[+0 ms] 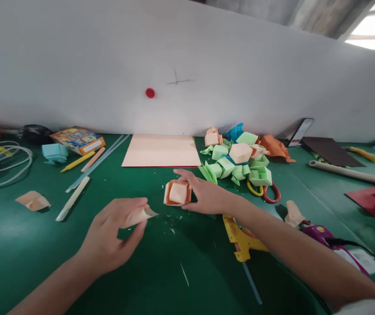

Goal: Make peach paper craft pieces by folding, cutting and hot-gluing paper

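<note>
Head view shows the right hand [206, 193] clasping the layered paper block [178, 193] on the tabletop [141, 280], seemingly already nested together, while the left hand [110, 236] pinches a curled paper piece [136, 217], apparently not yet attached.

Daylight glares through a window [373, 30] at the upper right of the frame, its panes burned to white, while a pale wall [102, 57] shows muted grey. A soft shadow lies below the right hand [206, 194] across the green table [141, 280], dimmest at bottom center. Wide-angle distortion stretches the edges; a pale sleeve [366, 307] blurs at lower right.
</note>
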Motion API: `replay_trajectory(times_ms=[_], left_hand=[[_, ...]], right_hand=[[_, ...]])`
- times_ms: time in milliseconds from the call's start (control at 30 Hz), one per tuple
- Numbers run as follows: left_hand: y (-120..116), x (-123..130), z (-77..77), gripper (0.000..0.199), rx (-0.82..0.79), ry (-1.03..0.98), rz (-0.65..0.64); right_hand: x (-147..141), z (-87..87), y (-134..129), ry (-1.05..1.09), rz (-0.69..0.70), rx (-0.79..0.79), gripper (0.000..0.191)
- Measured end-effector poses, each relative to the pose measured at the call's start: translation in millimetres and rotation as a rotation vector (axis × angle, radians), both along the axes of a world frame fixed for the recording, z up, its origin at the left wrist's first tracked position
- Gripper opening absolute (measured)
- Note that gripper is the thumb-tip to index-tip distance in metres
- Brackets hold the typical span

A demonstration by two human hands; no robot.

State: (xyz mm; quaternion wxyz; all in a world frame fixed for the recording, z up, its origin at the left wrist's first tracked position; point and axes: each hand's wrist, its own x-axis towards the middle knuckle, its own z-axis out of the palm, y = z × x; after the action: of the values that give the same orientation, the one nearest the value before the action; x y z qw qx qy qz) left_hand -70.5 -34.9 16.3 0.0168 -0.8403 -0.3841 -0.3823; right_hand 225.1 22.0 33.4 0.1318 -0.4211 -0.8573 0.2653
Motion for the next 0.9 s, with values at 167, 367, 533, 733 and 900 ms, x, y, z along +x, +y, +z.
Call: replay_trajectory(times_ms=[167,367,533,733,900], left_hand=[[-5.8,10.3,6.2,0.051,0.027,-0.001,-0.224],[-14.1,21.5,-2.8,0.051,0.085,0.073,-0.334],[-26.2,51.0,-16.6,0.042,0.122,0.245,-0.472],[-28.9,63.0,-18.3,0.068,-0.115,0.357,-0.561],[-26.3,61.6,-15.7,0.088,-0.213,0.407,-0.651]], right_hand=[[4.2,12.4,18.3,0.072,0.044,0.153,0.102],[27.7,41.9,-41.9,0.193,-0.017,0.298,0.076],[28.4,16.4,-102.6,0.068,0.090,0.403,0.050],[30.8,-12.4,-105.5,0.039,0.008,0.441,0.025],[36.2,-14.0,-100.2,0.017,0.000,0.386,0.019]])
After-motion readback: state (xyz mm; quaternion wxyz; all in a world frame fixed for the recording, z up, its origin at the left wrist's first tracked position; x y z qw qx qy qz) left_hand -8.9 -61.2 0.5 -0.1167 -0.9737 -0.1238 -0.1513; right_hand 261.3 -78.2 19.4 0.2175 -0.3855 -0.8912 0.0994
